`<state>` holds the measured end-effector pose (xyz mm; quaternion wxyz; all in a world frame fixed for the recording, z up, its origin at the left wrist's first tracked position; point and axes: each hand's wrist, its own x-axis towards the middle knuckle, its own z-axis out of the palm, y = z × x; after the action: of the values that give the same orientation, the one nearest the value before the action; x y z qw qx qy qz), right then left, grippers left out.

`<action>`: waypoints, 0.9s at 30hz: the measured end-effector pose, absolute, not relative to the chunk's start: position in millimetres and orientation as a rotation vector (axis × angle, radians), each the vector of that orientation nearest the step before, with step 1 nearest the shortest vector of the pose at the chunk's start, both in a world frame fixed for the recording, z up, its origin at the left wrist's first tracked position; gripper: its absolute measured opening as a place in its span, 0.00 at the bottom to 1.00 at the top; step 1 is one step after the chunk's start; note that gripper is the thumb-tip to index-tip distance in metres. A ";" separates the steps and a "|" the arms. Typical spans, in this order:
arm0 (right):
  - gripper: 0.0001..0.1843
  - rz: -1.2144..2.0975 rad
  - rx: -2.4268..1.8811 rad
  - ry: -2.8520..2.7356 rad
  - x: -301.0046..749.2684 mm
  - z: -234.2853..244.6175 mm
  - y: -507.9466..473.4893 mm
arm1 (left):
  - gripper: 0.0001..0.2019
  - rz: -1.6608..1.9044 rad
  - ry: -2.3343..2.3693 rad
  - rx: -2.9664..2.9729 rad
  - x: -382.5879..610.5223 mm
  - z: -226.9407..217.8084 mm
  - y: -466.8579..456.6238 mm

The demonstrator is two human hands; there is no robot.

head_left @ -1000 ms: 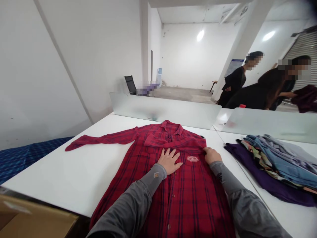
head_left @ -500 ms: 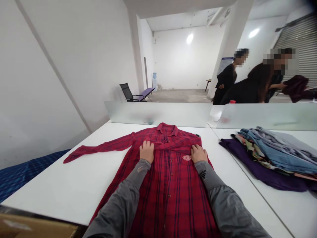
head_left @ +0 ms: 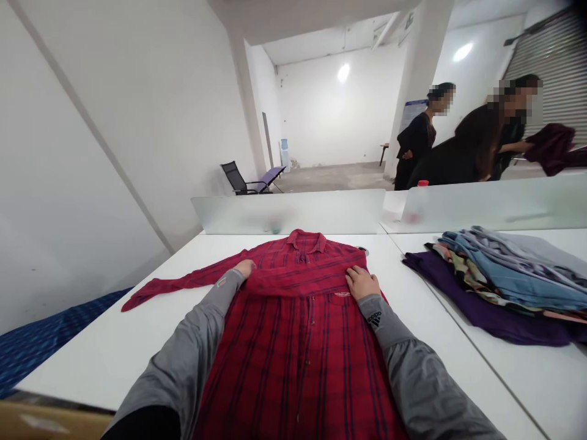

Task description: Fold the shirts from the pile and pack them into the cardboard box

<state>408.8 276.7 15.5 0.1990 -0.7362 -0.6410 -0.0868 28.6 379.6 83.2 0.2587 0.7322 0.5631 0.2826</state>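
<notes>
A red plaid button-up shirt (head_left: 275, 360) lies front up on the white table (head_left: 114, 348), collar away from me. One sleeve stretches out to the left, while the other is folded across the chest. At the left end of that folded sleeve, my left hand (head_left: 246, 267) is closed on the cloth; its fingertips are mostly hidden. My right hand (head_left: 362, 283) rests on the fold near the right shoulder, above the chest patch, fingers spread over the fabric and not gripping it.
On the right lies a pile of folded clothes (head_left: 509, 281). A frosted partition (head_left: 293, 211) runs along the table's far edge. Beyond it, two people in dark clothes (head_left: 415, 146) stand at the right, one holding maroon cloth. A cardboard box (head_left: 55, 421) sits at bottom left.
My left hand has moved left, drawing the folded sleeve out flatter and wider across the chest. My right hand stays at nearly the same spot on the shirt.
</notes>
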 end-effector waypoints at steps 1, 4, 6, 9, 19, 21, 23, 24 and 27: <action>0.18 -0.250 -2.069 -1.801 409.3 15.0 277.1 | 0.13 0.690 1.599 2.016 27.7 79.9 379.3; 0.20 -0.260 -2.105 -1.801 411.8 14.6 279.0 | 0.12 0.580 1.737 2.076 28.5 71.1 376.0; 0.21 -0.272 -2.132 -1.788 413.7 14.7 281.1 | 0.09 0.605 1.793 2.136 29.6 67.4 372.6; 0.22 -0.305 -2.162 -1.783 415.9 14.3 284.4 | 0.05 0.740 1.842 2.225 30.6 64.4 368.2; 0.22 -0.602 -1.939 -1.719 416.3 20.7 286.7 | 0.10 0.868 1.785 2.453 32.3 58.5 354.2; 0.23 -0.666 -1.798 -1.840 416.1 16.6 291.8 | 0.09 0.811 1.708 2.534 35.7 58.1 343.7; 0.24 -0.611 -1.730 -2.055 417.8 6.7 299.3 | 0.09 0.706 1.642 2.591 35.4 56.6 333.3; 0.25 -0.558 -1.721 -2.162 419.5 0.3 303.3 | 0.11 0.656 1.642 2.595 32.0 55.6 329.0; 0.25 -0.453 -1.740 -2.319 426.3 -17.8 313.4 | 0.13 0.587 1.866 2.458 5.8 54.4 322.7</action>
<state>426.3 313.4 -17.8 0.1036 -0.5899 -0.7860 -0.1535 5.8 322.7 54.4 0.0002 0.7823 0.5941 0.1870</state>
